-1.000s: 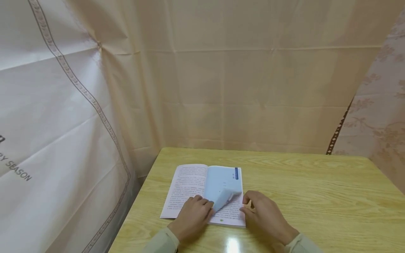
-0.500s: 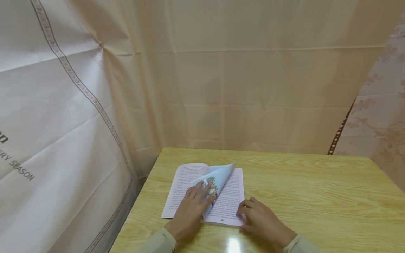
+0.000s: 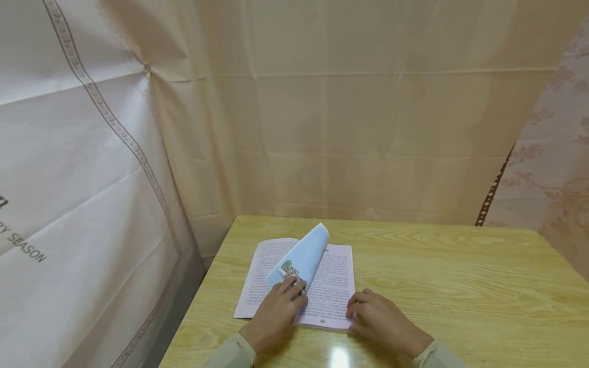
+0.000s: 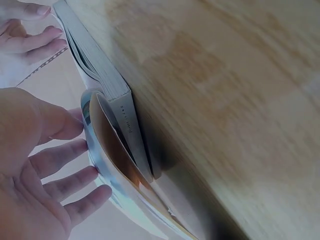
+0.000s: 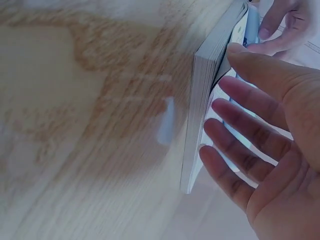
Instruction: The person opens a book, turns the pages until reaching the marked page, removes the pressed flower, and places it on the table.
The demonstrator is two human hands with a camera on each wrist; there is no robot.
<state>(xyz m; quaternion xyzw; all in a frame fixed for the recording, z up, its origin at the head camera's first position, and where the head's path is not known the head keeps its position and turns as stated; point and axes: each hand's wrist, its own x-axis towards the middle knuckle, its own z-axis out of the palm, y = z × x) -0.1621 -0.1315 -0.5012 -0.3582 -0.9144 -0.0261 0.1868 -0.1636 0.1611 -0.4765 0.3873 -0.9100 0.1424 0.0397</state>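
One page (image 3: pixel 307 252) beneath left hand (image 3: pixel 275 311)

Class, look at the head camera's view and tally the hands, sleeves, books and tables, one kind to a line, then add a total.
Hands: 2 (left hand, right hand)
Sleeves: 2 (left sleeve, right sleeve)
Books: 1 (open book)
Tables: 1 (wood-grained table)
Total: 6

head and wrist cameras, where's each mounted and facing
Head: head-worn, facing forward and down at the open white paper book; left hand, right hand, pale sleeves show.
Left wrist: worn there, facing the book's edge; both hands show.
Right wrist: worn there, facing the book's corner; both hands show.
Wrist views share book and hands.
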